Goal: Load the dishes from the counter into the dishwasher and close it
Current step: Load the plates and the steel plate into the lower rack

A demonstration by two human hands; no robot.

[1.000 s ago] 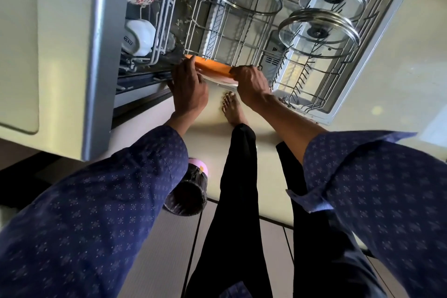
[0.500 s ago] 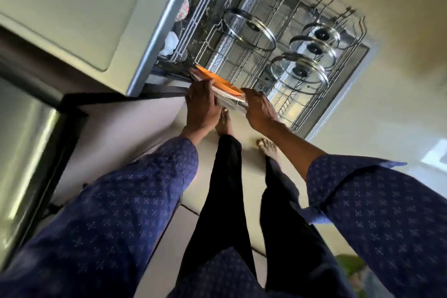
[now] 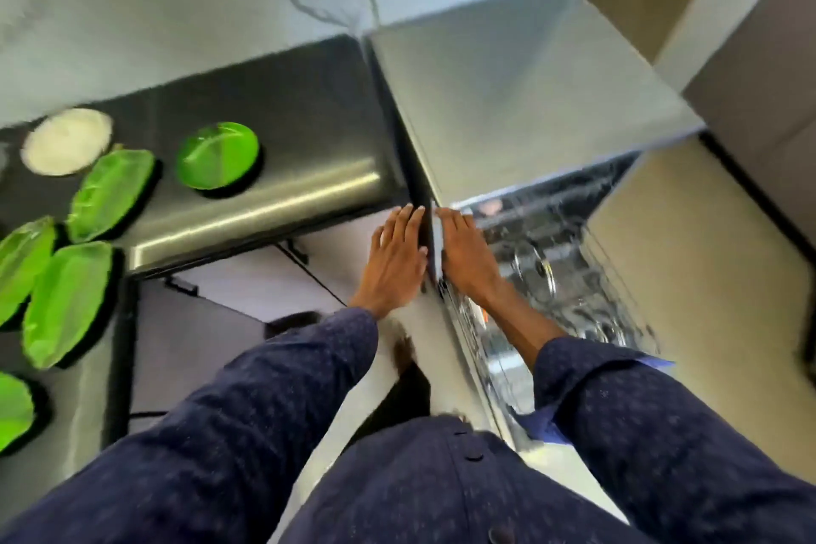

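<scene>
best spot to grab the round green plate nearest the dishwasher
Take the round green plate by its near right rim, coming from the right side where the hands are. It lies flat and alone on the dark counter, clear of the oval plates, so that edge looks free for a thumb-over, fingers-under pinch.

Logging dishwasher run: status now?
Left hand and right hand open, empty. Green plates on the counter. Dishwasher open. Nothing in the way.
</scene>
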